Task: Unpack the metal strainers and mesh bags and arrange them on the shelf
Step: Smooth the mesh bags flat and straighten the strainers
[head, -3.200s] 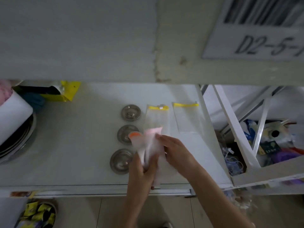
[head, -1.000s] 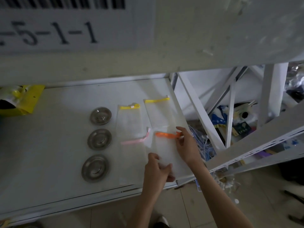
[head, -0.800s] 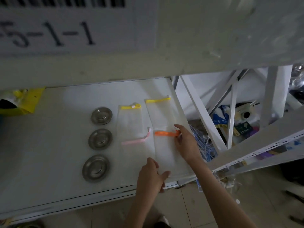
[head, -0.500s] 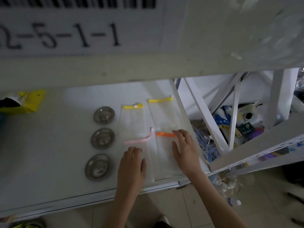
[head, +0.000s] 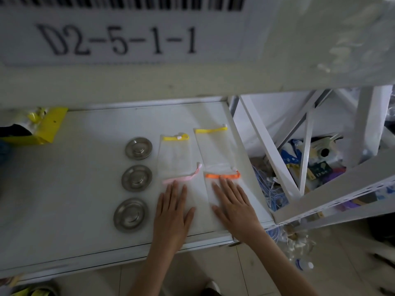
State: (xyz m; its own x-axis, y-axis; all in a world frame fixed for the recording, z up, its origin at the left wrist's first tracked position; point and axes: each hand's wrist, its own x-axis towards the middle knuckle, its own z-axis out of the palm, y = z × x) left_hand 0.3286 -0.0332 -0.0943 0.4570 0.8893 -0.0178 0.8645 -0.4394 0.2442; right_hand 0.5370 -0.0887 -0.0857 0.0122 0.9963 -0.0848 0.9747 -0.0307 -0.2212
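Three round metal strainers lie in a column on the white shelf (head: 64,189): far (head: 139,148), middle (head: 137,177), near (head: 131,215). To their right lie several white mesh bags. Two at the back have yellow tops, one on the left (head: 174,154) and one on the right (head: 213,146). In front lie a pink-topped bag (head: 196,189) and an orange-topped bag (head: 222,175). My left hand (head: 173,210) rests flat on the pink-topped bag with fingers spread. My right hand (head: 233,205) lies flat on the orange-topped bag.
A yellow package (head: 42,129) sits at the shelf's far left. The upper shelf's front bears a label reading D2-5-1-1 (head: 119,39). White braces (head: 269,150) border the shelf's right end; beyond them lies clutter (head: 316,165). Tiled floor shows below.
My hands let go of the bundle of bags, spread the pink and orange bags on the shelf, and now press flat on them. The view shifted right, then slightly back.
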